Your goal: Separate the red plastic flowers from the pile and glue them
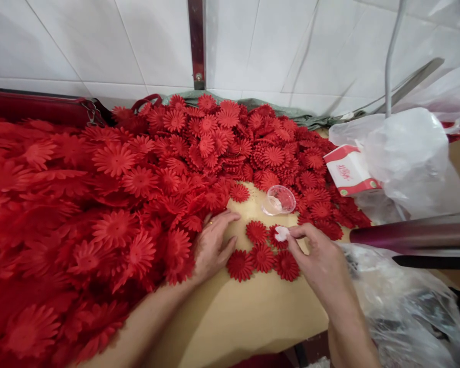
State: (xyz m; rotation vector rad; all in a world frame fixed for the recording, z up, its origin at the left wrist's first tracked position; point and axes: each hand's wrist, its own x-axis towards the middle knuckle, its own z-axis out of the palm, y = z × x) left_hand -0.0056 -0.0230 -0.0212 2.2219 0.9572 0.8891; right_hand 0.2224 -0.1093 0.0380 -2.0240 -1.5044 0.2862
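Note:
My left hand rests flat on the tan table, fingers spread, at the edge of a big heap of red fabric daisies. My right hand pinches a small white wad between thumb and forefinger and presses it on a red flower. That flower belongs to a small cluster of several red flowers laid out flat between my two hands. A small clear plastic cup stands just beyond the cluster.
A red and white carton and clear plastic bags lie at the right. A dark metal bar juts in from the right edge. A red bag lies against the white tiled wall.

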